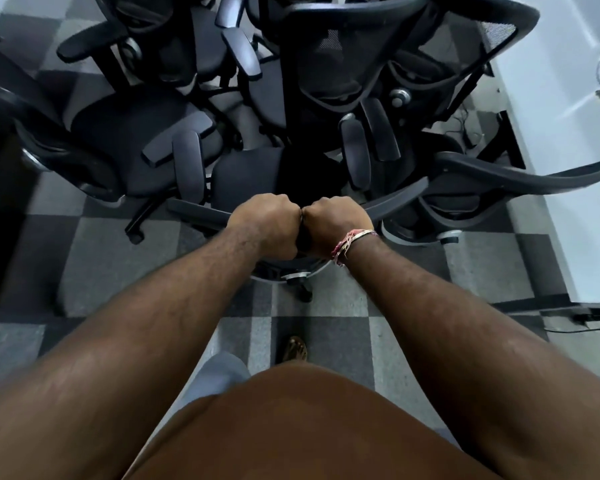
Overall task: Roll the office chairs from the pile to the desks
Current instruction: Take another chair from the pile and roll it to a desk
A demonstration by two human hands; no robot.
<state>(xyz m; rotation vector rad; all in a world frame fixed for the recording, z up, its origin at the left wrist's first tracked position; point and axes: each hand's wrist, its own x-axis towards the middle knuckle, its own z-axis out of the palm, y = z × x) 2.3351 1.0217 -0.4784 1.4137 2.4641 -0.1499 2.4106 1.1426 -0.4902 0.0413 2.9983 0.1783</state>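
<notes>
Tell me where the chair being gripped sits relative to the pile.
In the head view, the gripped chair is at centre, nearest the person on the pile's front edge; left hand and right hand grip its backrest top side by side.

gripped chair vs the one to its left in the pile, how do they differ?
The gripped chair has both hands, left hand and right hand, clenched on its backrest top; the left chair is untouched. Gripped chair's back faces the person; left chair's faces left. Both black, armrested.
</notes>
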